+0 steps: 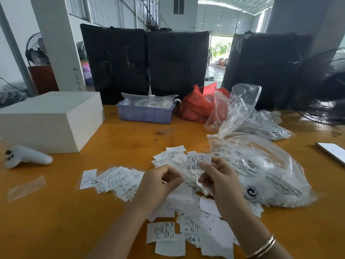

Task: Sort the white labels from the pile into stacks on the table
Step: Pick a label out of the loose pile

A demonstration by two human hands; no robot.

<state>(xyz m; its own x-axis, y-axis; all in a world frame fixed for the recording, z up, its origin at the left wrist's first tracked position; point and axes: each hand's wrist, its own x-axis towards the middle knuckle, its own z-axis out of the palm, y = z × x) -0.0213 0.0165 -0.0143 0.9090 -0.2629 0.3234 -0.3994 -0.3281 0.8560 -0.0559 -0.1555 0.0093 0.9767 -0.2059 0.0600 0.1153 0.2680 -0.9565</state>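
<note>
Bare orange wooden table (61, 212) lies open at the near left, between the fanned row of white printed labels (112, 181) and the table's front edge. Left of that row, a white handheld controller (28, 157) and a white rectangular box (50, 118) block the way. To the right, a large clear printed plastic bag (261, 171) crowds the loose pile of white labels (196, 221). A lilac plastic crate (145, 113) and red plastic bag (196, 105) close the far side.
</note>
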